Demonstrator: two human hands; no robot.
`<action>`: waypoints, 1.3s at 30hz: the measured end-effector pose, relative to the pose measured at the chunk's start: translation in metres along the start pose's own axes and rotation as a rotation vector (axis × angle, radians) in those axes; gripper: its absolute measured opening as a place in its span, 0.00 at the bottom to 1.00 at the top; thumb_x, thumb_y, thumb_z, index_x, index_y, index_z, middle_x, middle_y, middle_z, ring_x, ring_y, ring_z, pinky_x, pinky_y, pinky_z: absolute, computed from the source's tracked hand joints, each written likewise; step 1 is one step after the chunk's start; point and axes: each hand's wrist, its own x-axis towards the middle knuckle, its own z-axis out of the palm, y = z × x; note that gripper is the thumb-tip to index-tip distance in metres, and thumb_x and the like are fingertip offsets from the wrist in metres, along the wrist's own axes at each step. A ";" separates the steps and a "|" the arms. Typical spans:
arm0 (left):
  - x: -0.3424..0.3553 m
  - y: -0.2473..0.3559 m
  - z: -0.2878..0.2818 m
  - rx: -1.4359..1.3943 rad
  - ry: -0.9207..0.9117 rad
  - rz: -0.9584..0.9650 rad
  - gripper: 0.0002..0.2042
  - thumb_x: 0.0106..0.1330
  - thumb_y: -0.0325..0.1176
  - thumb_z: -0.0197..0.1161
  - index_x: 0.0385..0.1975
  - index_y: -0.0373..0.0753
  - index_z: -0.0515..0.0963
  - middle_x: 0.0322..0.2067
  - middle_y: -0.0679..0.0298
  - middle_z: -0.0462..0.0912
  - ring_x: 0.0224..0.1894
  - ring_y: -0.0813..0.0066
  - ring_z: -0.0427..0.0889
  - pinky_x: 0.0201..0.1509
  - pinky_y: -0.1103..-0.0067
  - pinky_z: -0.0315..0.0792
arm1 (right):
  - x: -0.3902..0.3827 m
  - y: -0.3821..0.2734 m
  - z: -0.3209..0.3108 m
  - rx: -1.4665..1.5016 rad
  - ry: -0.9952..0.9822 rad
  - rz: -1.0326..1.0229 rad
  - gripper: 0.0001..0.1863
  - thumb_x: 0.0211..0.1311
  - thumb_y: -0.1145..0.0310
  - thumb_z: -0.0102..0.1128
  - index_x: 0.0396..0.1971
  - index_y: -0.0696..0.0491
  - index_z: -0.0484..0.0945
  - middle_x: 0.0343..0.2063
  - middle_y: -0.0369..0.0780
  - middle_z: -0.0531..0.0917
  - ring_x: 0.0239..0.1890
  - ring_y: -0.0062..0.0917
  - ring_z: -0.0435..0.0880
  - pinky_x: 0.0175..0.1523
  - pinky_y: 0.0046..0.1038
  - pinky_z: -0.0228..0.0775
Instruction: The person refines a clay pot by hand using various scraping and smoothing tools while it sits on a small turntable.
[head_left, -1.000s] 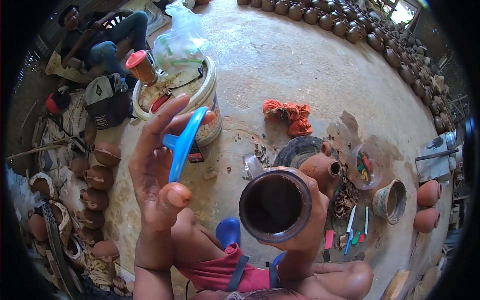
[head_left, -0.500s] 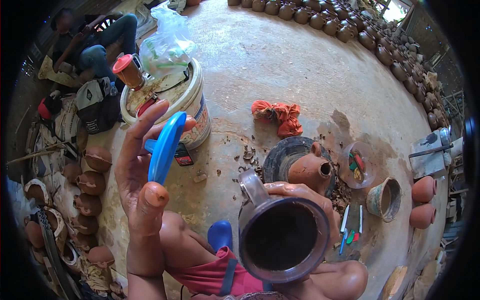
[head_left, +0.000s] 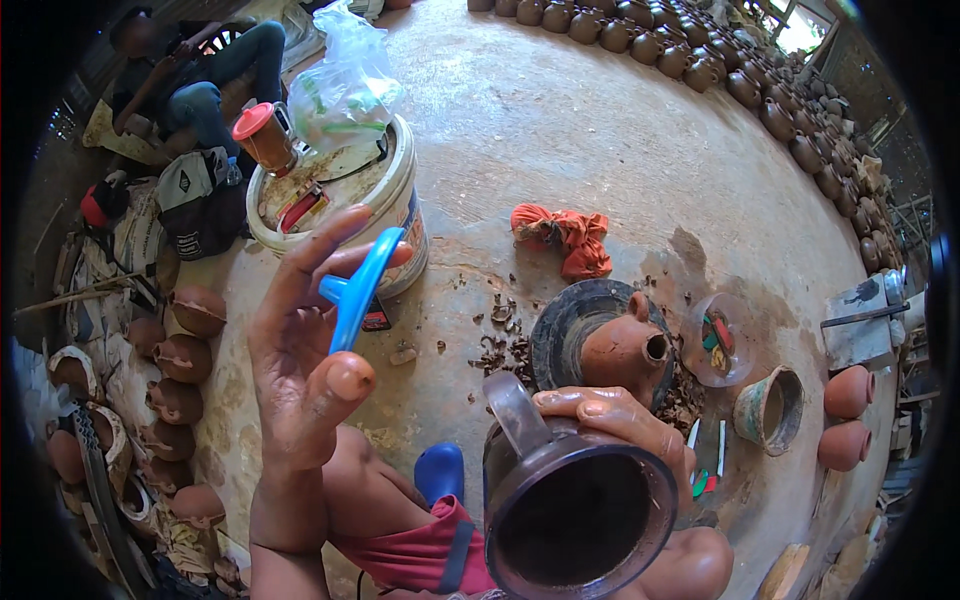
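Observation:
My left hand (head_left: 295, 375) is raised and pinches a blue plastic lid (head_left: 366, 290) between thumb and fingers, its knob facing the fingers. Closed around a see-through plastic mug (head_left: 516, 415) is my right hand (head_left: 635, 420). Dark liquid fills the mug, whose mouth tilts toward me. Just beyond it, a brown clay pot (head_left: 612, 350) with a spout and a small handle rests on a black round turntable (head_left: 552, 335). Clay shavings (head_left: 500, 355) lie around the turntable.
A white bucket (head_left: 405, 200) at left carries a red-lidded jar (head_left: 265, 140) and a plastic bag (head_left: 345, 80). An orange cloth (head_left: 575, 240), a clear bowl (head_left: 722, 372), a tub (head_left: 752, 410) and knives (head_left: 721, 450) lie ahead. Clay pots (head_left: 180, 358) line both sides. A person (head_left: 190, 100) sits far left.
The mug has shifted down and slightly right, tipping further toward me. My left hand has moved a little right, turning the blue lid more edge-on.

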 end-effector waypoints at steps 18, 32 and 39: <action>0.000 -0.004 -0.012 0.201 -0.095 -0.117 0.54 0.57 0.73 0.71 0.70 0.28 0.72 0.56 0.44 0.86 0.64 0.59 0.83 0.78 0.63 0.63 | 0.004 -0.002 0.013 0.019 0.020 -0.069 0.19 0.73 0.68 0.63 0.47 0.73 0.80 0.34 0.61 0.88 0.35 0.44 0.92 0.41 0.33 0.87; 0.001 -0.009 -0.019 0.105 -0.088 -0.132 0.46 0.60 0.62 0.76 0.69 0.31 0.74 0.56 0.54 0.84 0.62 0.67 0.81 0.71 0.68 0.69 | -0.010 -0.005 0.006 0.022 -0.079 0.071 0.26 0.64 0.64 0.74 0.54 0.60 0.73 0.44 0.57 0.86 0.43 0.44 0.89 0.51 0.42 0.86; 0.002 -0.012 -0.017 0.096 -0.061 -0.117 0.47 0.59 0.61 0.77 0.70 0.30 0.73 0.55 0.53 0.84 0.62 0.66 0.82 0.71 0.68 0.69 | -0.003 -0.032 0.015 0.024 -0.094 0.213 0.22 0.69 0.63 0.68 0.55 0.57 0.72 0.45 0.58 0.86 0.49 0.45 0.89 0.55 0.44 0.85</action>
